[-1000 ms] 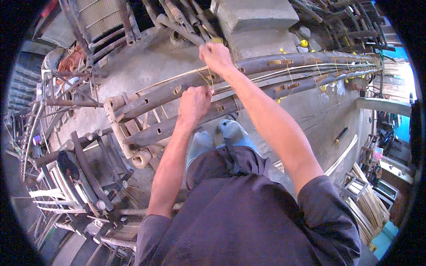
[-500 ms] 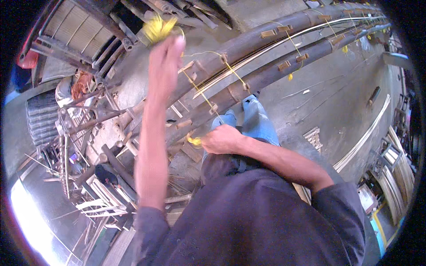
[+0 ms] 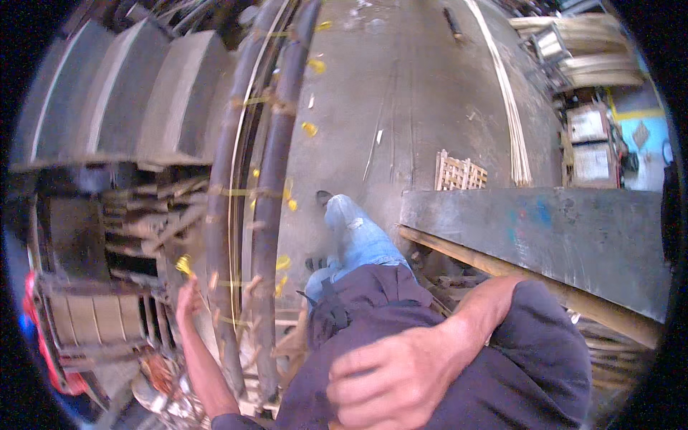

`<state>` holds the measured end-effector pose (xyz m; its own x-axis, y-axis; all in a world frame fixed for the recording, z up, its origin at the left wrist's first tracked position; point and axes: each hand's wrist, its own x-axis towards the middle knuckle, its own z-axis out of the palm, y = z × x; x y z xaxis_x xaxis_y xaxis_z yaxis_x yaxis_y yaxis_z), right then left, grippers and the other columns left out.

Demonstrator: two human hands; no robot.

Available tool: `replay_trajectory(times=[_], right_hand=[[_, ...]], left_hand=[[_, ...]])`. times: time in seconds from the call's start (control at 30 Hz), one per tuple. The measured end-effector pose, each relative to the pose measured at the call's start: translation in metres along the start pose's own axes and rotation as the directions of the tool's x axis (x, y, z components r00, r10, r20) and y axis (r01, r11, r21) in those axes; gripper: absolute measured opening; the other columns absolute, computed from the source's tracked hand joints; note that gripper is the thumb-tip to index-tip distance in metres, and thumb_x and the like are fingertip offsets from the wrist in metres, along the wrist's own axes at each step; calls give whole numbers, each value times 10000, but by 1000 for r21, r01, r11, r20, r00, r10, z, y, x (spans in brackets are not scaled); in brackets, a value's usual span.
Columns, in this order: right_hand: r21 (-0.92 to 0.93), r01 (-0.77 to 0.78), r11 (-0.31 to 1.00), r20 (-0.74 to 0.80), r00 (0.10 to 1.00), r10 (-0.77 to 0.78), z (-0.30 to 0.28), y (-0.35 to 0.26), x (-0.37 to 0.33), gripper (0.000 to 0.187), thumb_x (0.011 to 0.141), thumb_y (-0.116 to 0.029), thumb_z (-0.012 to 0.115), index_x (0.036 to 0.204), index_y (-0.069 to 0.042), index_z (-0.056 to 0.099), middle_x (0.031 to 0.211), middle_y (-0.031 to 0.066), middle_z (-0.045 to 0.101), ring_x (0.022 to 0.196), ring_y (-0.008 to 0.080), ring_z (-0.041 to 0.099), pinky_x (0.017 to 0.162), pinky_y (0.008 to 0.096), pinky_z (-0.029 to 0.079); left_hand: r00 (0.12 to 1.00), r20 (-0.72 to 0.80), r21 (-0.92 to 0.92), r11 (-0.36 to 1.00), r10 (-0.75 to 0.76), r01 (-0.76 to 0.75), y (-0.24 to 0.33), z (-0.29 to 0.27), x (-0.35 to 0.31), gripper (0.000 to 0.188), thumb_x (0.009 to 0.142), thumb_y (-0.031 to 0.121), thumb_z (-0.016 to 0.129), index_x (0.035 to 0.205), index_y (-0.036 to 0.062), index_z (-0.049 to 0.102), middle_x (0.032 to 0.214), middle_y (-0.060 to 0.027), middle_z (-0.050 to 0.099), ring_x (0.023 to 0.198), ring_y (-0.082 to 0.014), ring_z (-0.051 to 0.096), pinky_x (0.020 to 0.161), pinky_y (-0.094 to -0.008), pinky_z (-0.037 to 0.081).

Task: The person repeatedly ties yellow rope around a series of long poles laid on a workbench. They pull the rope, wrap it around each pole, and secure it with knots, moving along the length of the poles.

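Note:
My left hand (image 3: pixel 188 299) is closed around a small yellow string bundle (image 3: pixel 184 265), out at the left beside two long, dark bamboo poles (image 3: pixel 269 188). Yellow string lashings (image 3: pixel 240 192) cross the poles, and loose yellow string tufts (image 3: pixel 284 261) hang from them. In front of my dark shirt, my right hand (image 3: pixel 390 376) has its fingers curled in. Its palm faces away, so anything inside is hidden. Thin pale strips (image 3: pixel 234 215) lie lengthwise between the poles.
Concrete steps (image 3: pixel 143 93) rise at the far left, above stacked wood (image 3: pixel 168 229). A dark slab-topped bench (image 3: pixel 545 236) stands close at my right. Farther off, a wooden lattice (image 3: pixel 460 172) and a bundle of long pale strips (image 3: pixel 505 93) lie on the floor.
My view has swung, so the poles now run up the picture on my left. My right hand has left the string at the poles and come to my shirt; the left still holds its bundle.

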<state>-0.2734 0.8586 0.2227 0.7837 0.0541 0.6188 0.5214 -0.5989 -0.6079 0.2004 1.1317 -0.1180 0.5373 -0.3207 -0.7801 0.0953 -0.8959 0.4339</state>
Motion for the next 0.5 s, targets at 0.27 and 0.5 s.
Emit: replay_trajectory(times=[0.27, 0.5], right_hand=[[85, -849, 522, -462, 431, 775, -14, 277, -212, 234, 793, -130, 697, 1015, -59, 678, 1016, 104, 680, 1014, 293, 635, 881, 392, 507], [231, -800, -553, -328, -599, 730, 69, 583, -629, 265, 837, -272, 602, 871, -30, 705, 813, 167, 685, 749, 269, 669, 699, 386, 520]], left_hand=[[642, -410, 278, 759, 648, -589, 292, 119, -87, 414, 944, 229, 577, 1285, 0, 530, 1337, -148, 493, 1253, -288, 462, 1066, -384, 356], [167, -36, 796, 129, 985, -591, 498, 323, -35, 424, 913, 381, 635, 1284, 183, 578, 1277, -180, 577, 1139, -383, 563, 931, -477, 506]])
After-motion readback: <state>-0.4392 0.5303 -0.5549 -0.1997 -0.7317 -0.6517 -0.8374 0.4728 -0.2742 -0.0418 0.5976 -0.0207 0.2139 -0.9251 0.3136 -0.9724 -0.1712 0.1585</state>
